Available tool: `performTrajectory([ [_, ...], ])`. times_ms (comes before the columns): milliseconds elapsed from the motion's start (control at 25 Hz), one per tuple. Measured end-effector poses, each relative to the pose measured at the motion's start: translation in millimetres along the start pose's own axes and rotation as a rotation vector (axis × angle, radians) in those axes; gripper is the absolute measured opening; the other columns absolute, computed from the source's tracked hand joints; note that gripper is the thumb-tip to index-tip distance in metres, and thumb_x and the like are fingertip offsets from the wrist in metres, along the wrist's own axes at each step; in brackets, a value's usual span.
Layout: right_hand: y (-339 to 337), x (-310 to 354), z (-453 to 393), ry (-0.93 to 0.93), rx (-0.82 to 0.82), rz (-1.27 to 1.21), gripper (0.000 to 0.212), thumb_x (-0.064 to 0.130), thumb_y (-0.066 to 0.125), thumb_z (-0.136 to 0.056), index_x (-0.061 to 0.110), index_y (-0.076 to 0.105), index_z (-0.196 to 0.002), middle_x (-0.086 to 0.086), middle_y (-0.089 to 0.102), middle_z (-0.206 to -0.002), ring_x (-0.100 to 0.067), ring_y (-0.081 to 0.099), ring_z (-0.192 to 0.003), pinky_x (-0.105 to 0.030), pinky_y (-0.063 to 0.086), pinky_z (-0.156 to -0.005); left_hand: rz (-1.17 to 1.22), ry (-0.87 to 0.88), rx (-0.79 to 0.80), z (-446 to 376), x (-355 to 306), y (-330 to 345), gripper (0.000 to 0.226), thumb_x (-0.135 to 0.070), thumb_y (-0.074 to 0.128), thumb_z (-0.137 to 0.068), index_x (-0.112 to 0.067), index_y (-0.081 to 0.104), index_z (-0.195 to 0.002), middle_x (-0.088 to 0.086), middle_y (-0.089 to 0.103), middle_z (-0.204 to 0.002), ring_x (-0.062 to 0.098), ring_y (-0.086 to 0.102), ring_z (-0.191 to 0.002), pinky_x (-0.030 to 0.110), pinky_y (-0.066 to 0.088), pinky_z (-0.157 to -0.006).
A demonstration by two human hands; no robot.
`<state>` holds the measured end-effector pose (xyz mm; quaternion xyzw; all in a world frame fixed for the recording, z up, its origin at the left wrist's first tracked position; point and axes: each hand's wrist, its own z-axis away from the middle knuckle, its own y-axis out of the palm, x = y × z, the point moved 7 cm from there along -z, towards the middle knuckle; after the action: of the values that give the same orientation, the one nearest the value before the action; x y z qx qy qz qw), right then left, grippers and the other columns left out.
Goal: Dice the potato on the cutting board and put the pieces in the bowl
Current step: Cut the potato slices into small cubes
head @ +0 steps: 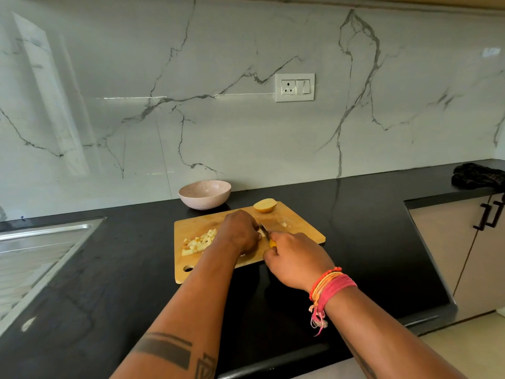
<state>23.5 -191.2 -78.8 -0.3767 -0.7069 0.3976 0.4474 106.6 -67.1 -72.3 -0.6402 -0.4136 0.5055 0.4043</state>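
Wooden cutting board (300, 228): my right hand (296, 258) grips the knife (263, 229); left hand (240, 232) curls over potato, probably. Untouched half (265, 205) at twelve o'clock. I'd keep fingertips tucked.

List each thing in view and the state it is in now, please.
Potato half: uncut, at the board's far edge.
Diced pieces: piled on the cutting board.
Bowl: upright, looks empty.
Knife: held by right hand.
Left hand: curled over something hidden.
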Motion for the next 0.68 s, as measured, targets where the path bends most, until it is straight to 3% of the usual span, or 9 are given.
performTrajectory([
  [160,6,4,-10,-0.018,0.017,0.007,0.030,0.035,0.047,-0.101,0.023,0.061,-0.124,0.006,0.054,-0.077,-0.014,0.056,-0.070,-0.030,0.040,-0.057,0.009,-0.009,-0.019,-4,1,3,0.024,-0.018,0.064,-0.096,-0.021,0.078,-0.115,-0.003,0.072,-0.116,0.015,0.063,-0.105,0.025,0.051,-0.087],
  [360,10,1,8,-0.018,0.080,-0.004,0.036,0.035,0.047,-0.099,0.028,0.059,-0.133,0.004,0.061,-0.075,-0.012,0.060,-0.064,-0.026,0.040,-0.052,-0.073,-0.005,-0.075,-3,-3,3,0.023,-0.022,0.061,-0.096,-0.016,0.078,-0.110,0.001,0.073,-0.115,0.019,0.064,-0.108,0.030,0.053,-0.094],
  [560,-2,-4,38,0.030,0.017,-0.014,0.053,0.033,0.044,-0.100,0.032,0.046,-0.152,0.006,0.059,-0.069,-0.008,0.054,-0.056,-0.022,0.034,-0.048,-0.089,0.026,-0.036,-2,-4,0,0.028,-0.024,0.060,-0.100,-0.016,0.074,-0.123,0.000,0.069,-0.126,0.019,0.061,-0.118,0.030,0.050,-0.101],
  [680,-8,0,30,0.034,-0.030,-0.035,0.053,0.034,0.043,-0.101,0.032,0.043,-0.153,0.005,0.062,-0.075,-0.011,0.059,-0.061,-0.028,0.044,-0.051,-0.065,0.001,-0.023,-4,1,0,0.027,-0.016,0.061,-0.099,-0.018,0.074,-0.123,0.000,0.069,-0.125,0.019,0.062,-0.116,0.029,0.052,-0.097],
])
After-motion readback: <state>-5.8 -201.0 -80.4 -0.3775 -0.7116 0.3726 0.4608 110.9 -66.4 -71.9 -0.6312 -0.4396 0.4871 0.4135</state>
